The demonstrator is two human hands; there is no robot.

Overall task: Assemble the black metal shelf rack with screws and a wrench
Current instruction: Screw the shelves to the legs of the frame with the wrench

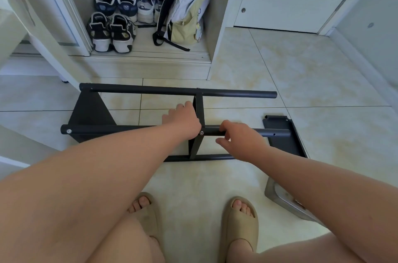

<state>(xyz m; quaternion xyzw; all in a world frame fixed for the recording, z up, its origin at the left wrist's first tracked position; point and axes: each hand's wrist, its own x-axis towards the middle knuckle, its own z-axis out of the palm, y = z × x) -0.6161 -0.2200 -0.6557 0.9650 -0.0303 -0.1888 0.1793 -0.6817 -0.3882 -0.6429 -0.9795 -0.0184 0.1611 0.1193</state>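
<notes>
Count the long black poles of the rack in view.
3: the far pole nearest the shoe cupboard, the middle pole gripped by the right hand, and the near pole low beneath it. A fourth may be hidden.

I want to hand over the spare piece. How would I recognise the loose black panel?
Find the black rack frame lying on the tiled floor and follow its near tube past the right hand to the free end. The loose panel lies flat on the tiles there, while the other panels stand upright between the tubes.
</notes>
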